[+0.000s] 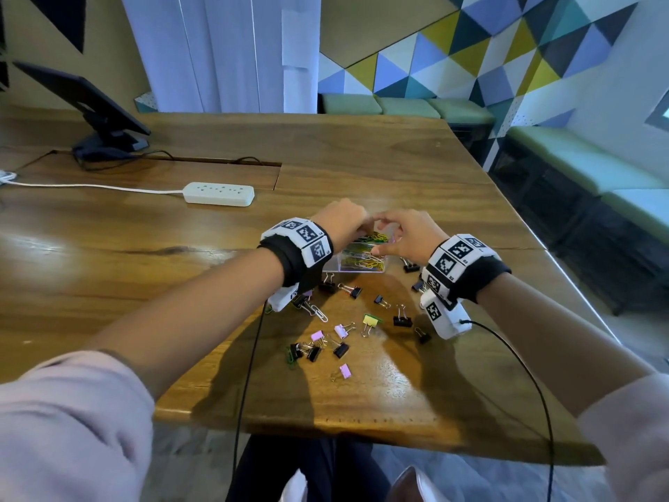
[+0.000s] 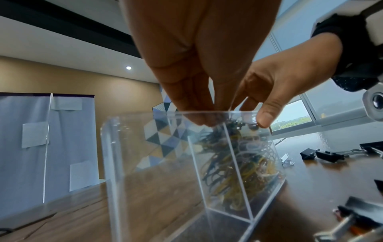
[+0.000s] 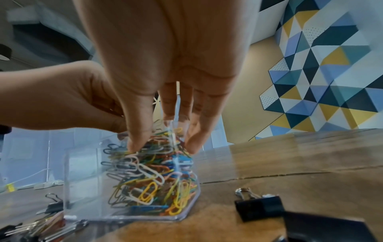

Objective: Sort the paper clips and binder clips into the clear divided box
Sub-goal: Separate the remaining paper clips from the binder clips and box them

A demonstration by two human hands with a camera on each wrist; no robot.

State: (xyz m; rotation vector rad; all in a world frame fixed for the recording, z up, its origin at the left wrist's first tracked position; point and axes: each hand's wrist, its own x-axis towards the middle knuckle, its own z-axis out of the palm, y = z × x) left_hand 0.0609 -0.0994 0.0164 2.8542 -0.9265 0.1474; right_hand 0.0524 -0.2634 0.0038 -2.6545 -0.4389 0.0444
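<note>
The clear divided box [image 1: 356,268] stands on the table between my hands. One compartment is heaped with coloured paper clips [image 3: 149,180]; the compartment nearer my left wrist [image 2: 145,163] looks empty. My left hand [image 2: 199,117] points down, its bunched fingertips pinching into the top of the paper clips. My right hand [image 3: 163,144] grips the box end, thumb on the near side and fingers behind the far wall. Black binder clips [image 1: 402,320], pink ones [image 1: 340,330] and a yellow one [image 1: 370,320] lie scattered in front of the box. A loose white paper clip [image 1: 320,313] lies among them.
A white power strip [image 1: 219,193] with its cord lies behind the box, and a tilted monitor [image 1: 90,103] stands at the far left. Black wrist cables [image 1: 249,356] hang over the table's front edge. A black binder clip [image 3: 261,208] sits just right of the box.
</note>
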